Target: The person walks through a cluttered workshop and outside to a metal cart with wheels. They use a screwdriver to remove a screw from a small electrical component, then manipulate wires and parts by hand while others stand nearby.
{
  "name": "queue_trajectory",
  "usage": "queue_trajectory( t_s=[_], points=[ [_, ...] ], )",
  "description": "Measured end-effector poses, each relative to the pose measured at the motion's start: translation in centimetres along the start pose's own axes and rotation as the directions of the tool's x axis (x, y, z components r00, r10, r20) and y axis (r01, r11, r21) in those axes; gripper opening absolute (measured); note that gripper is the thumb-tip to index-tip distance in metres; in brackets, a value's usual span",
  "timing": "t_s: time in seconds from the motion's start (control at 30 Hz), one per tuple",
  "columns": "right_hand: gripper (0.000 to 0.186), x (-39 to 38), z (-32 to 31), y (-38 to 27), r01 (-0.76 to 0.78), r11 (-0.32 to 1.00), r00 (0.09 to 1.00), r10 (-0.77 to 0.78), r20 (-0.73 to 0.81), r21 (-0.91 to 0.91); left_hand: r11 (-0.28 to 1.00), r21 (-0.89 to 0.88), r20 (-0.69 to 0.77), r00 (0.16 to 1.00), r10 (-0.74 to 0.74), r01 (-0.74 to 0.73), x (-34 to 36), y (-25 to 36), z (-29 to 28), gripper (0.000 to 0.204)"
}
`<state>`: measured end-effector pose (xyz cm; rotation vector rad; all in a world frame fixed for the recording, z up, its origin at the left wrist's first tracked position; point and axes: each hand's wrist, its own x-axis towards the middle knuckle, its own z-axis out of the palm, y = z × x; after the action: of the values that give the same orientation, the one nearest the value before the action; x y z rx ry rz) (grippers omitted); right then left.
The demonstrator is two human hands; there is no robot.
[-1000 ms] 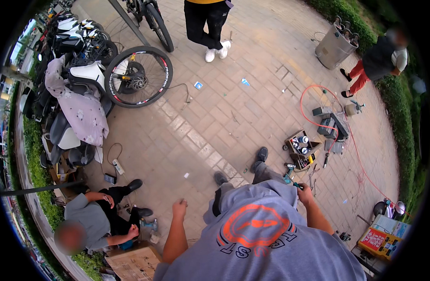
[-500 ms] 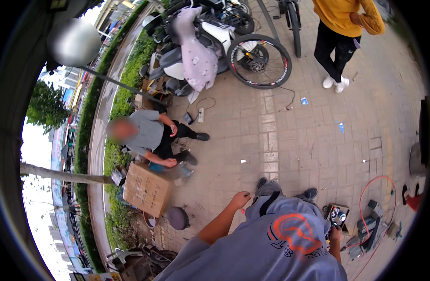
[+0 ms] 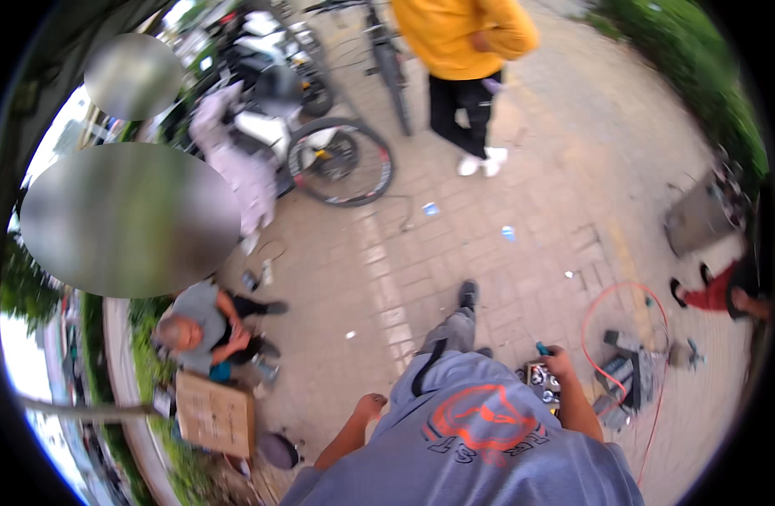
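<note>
My left hand (image 3: 371, 406) hangs beside my grey shirt, its fingers loosely curled, and I see nothing in it. To the right, my right hand (image 3: 561, 363) is closed on a small teal-handled tool (image 3: 543, 347); its working end does not show clearly. Just below that hand is an open box of small parts (image 3: 539, 381), partly covered by my forearm. Its contents are too small to name. My foot (image 3: 468, 293) is stretched forward on the paving.
Right of the box lie grey tool cases (image 3: 632, 371) and a red hose (image 3: 584, 325). A seated person (image 3: 204, 325) is at left by a cardboard box (image 3: 216, 413) and a stool (image 3: 279, 450). Ahead are a standing person (image 3: 463, 51), a bicycle wheel (image 3: 341, 160) and scooters. A bin (image 3: 699, 215) stands right.
The view has swung right, so the scene slides left. One foot has come forward. My right hand has risen beside the parts box with the teal-handled tool now visible.
</note>
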<state>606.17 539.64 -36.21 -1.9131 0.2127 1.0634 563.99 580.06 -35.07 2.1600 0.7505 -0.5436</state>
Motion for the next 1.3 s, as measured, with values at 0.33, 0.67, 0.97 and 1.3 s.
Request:
queue_trajectory(
  t_s=[0.33, 0.67, 0.97, 1.3],
  points=[
    [0.044, -4.5, -6.7, 12.3, -0.390, 0.835, 0.737, 0.535, -0.412, 0.387, 0.937, -0.255, 0.207, 0.960, -0.189, 0.240, 31.9, 23.0, -10.6, 0.033],
    [0.032, -4.6, -5.2, 3.1, -0.317, 0.602, 0.551, 0.746, -0.374, 0.733, 0.979, -0.017, 0.306, 0.931, 0.198, -0.202, 59.5, 51.3, -12.2, 0.033],
    [0.044, 5.1, -11.4, 1.0, -0.374, 0.491, 0.524, 0.812, -0.258, 0.787, 0.914, 0.254, 0.522, 0.840, 0.146, -0.317, 64.6, 67.2, -3.6, 0.042],
    [0.034, 20.0, -46.5, 1.7, -0.010, 0.705, 0.511, 0.613, -0.602, 0.709, 0.911, 0.303, 0.473, 0.874, 0.111, -0.280, 66.9, 87.0, -0.7, 0.038]
  ],
)
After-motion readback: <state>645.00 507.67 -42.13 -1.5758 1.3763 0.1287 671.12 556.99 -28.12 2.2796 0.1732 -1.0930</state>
